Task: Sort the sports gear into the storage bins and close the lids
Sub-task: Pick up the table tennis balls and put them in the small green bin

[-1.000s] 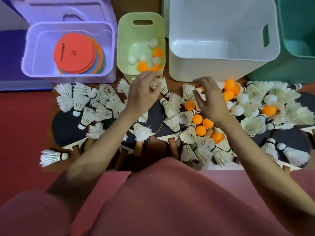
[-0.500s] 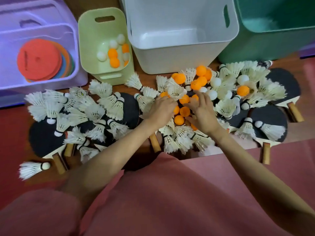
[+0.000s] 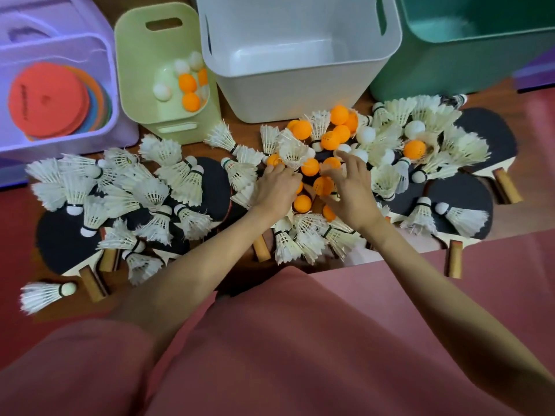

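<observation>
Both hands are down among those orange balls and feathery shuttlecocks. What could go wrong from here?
Loose orange balls between the left hand and right hand could roll off under the shuttlecocks crowding them. Fingers raking through the pile may bend those feathers. The green bin that already holds balls stands off to the left, squeezed against the white bin, so a carried handful might spill on the way or land in the wrong bin.

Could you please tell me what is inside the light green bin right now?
The light green bin holds orange and white table tennis balls, gathered at its right side. The white bin's rim covers that edge, so more may be hidden.
</observation>
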A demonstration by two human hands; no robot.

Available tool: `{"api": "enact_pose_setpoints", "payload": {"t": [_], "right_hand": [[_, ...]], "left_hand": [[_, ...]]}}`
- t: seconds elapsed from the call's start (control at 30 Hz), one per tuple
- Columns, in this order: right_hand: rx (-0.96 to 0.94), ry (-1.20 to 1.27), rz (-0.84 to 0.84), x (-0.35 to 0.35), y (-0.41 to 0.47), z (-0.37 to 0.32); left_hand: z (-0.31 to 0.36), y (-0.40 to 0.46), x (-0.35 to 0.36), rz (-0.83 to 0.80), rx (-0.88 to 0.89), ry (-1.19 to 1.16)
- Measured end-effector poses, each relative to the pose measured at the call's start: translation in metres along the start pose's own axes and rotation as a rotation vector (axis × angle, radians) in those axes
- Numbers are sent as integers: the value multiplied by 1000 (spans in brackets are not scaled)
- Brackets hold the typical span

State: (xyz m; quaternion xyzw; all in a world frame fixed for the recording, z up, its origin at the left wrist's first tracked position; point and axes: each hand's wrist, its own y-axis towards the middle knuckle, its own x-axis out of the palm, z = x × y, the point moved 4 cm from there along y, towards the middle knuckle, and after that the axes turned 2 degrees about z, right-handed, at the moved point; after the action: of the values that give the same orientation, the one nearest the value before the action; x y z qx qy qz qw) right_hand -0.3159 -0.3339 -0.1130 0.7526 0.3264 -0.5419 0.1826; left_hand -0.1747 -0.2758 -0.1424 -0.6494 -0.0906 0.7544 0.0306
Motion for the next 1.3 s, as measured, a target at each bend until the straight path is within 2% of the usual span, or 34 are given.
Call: {"api": "enact_pose_setpoints", "payload": {"t": [0.1, 0.3, 0.4, 0.5, 0.57, 0.67, 0.8, 0.9, 1.03, 1.17, 1.3], "right_hand": [[-2, 53, 38, -5, -2, 0], [-10, 226, 175, -21, 9, -21], [-71, 264, 185, -24, 24, -48], [-164, 265, 176, -24, 50, -85], [-225, 269, 189, -28, 72, -115], [-299, 263, 220, -34, 109, -159], [-367, 198, 216, -34, 152, -199], [-376, 121, 170, -28, 167, -210], [-362, 181, 172, -30, 156, -198], [-298, 230, 116, -34, 124, -157], [-195, 192, 91, -36, 82, -100]], "left_hand": [[-3, -1, 2, 40, 8, -50], [-29, -28, -36, 296, -7, -455], [-64, -48, -72, 488, -118, -563], [-119, -61, -106, 724, -307, -548], [-157, -65, -125, 816, -403, -536], [-202, -66, -139, 751, -499, -475], [-237, -63, -137, 666, -539, -451], [-246, -61, -134, 648, -534, -463], [-238, -65, -131, 655, -507, -484], [-205, -68, -129, 697, -337, -546], [-146, -69, -120, 563, -150, -594]]}}
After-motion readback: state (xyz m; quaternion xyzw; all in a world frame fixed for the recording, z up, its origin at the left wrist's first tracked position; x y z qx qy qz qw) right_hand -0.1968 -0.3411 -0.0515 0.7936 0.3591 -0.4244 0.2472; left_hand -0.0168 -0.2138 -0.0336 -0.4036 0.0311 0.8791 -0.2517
